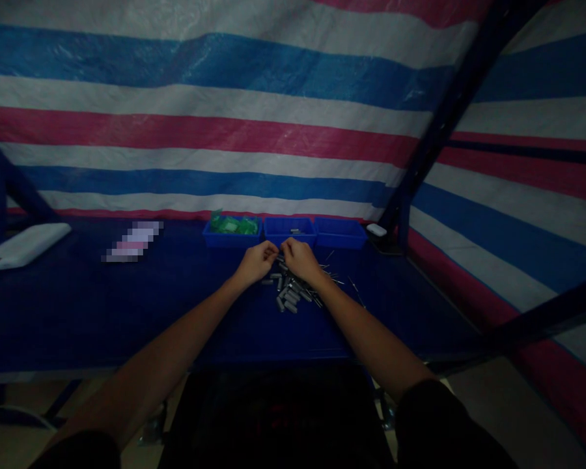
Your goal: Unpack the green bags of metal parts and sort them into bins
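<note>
My left hand (258, 262) and my right hand (300, 258) are close together above the blue table, fingers pinched and turned toward each other. Something small and dark may be between the fingertips, but it is too small to name. Below and between my hands lies a loose pile of short grey cylindrical pieces (291, 305). Thin metal rods (333, 280) are scattered at the pile's right side, partly hidden by my right forearm. Just beyond my hands stands a blue bin (289, 240) with a few small grey pieces in it.
To that bin's left, another blue bin (232, 240) holds green plastic bags (234, 225); a third blue bin (340, 238) adjoins on the right. A small white case (376, 230) sits at the far right. A white device (27, 244) and a blurred-out item (134, 242) lie left on the table (102, 312).
</note>
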`<state>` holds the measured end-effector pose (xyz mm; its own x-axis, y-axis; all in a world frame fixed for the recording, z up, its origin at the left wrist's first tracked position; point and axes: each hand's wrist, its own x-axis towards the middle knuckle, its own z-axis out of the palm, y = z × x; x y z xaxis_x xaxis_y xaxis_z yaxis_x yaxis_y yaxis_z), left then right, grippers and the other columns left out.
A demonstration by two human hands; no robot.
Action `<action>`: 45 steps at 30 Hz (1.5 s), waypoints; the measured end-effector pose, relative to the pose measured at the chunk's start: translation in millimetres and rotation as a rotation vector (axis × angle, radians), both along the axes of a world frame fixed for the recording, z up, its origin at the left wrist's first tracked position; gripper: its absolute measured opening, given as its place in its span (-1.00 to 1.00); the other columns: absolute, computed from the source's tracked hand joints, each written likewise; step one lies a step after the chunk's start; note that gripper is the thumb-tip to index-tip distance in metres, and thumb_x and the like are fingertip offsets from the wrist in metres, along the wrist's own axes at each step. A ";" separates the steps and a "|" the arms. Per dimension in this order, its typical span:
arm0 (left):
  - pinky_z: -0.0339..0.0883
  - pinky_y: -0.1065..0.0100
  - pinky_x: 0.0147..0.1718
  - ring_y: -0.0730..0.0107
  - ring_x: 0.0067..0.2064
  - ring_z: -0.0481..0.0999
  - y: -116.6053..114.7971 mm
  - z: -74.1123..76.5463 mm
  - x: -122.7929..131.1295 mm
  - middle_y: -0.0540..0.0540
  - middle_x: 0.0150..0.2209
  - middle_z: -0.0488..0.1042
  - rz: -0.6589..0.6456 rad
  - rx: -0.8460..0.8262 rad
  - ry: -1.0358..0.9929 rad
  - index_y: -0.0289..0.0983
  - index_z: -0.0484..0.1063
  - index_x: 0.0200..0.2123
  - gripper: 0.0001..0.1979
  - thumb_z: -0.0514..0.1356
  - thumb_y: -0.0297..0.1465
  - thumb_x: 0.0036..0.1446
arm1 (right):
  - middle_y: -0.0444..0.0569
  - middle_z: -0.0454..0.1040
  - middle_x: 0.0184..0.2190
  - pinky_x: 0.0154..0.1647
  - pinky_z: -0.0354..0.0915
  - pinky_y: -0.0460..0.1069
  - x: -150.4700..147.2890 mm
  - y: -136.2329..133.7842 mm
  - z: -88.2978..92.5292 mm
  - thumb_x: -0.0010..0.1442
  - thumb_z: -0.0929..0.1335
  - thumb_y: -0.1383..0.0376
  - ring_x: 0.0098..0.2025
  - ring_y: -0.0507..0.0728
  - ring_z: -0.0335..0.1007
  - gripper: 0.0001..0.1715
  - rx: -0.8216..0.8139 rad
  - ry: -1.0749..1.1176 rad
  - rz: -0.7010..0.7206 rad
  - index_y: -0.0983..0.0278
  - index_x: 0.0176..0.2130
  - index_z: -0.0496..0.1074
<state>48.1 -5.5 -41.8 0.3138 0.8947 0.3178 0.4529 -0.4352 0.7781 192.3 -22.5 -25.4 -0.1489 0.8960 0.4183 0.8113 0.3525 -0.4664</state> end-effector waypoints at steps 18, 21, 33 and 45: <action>0.22 0.29 -0.21 0.31 -0.26 0.35 -5.2 12.4 -9.2 -0.11 -0.36 0.39 -0.086 0.294 0.401 -0.31 0.34 -0.38 -0.80 -0.05 -0.40 0.12 | -0.15 0.36 -0.52 -0.44 0.10 -0.12 5.9 -9.7 3.0 0.06 0.30 0.31 -0.47 0.00 0.26 -0.70 -0.020 0.055 0.292 0.30 -0.15 0.31; 0.22 0.31 -0.27 0.34 -0.32 0.36 -6.2 17.4 -8.9 -0.10 -0.42 0.38 -0.008 0.259 0.374 -0.30 0.32 -0.46 -0.70 -0.14 -0.36 0.17 | -0.17 0.34 -0.53 -0.43 0.09 -0.13 6.6 -10.0 4.1 0.05 0.29 0.37 -0.48 -0.01 0.24 -0.72 0.006 0.077 0.312 0.30 -0.17 0.30; 0.19 0.45 -0.43 0.42 -0.41 0.41 -6.1 19.0 -18.2 -0.04 -0.41 0.46 -0.076 0.145 0.368 -0.29 0.40 -0.29 -0.75 -0.05 -0.37 0.08 | -0.03 0.31 -0.33 -0.22 0.13 -0.05 27.5 -6.2 4.1 -0.02 0.35 0.31 -0.25 0.07 0.21 -0.76 -0.129 -0.180 0.330 0.33 -0.27 0.40; 0.13 0.51 -0.60 0.45 -0.51 0.38 -5.7 31.8 -53.7 0.03 -0.52 0.40 -0.129 -0.139 0.594 -0.23 0.41 -0.38 -0.59 0.26 -0.09 -0.31 | -0.03 0.30 -0.30 -0.15 0.11 -0.03 15.3 -13.6 5.2 0.03 0.35 0.31 -0.18 0.08 0.19 -0.81 -0.093 -0.172 0.372 0.31 -0.28 0.39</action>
<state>-5.5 -11.2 -10.0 0.5093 0.8584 -0.0611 0.7764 -0.4276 0.4630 207.6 -36.2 -20.2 -0.5299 0.8009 0.2790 0.7057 0.5988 -0.3787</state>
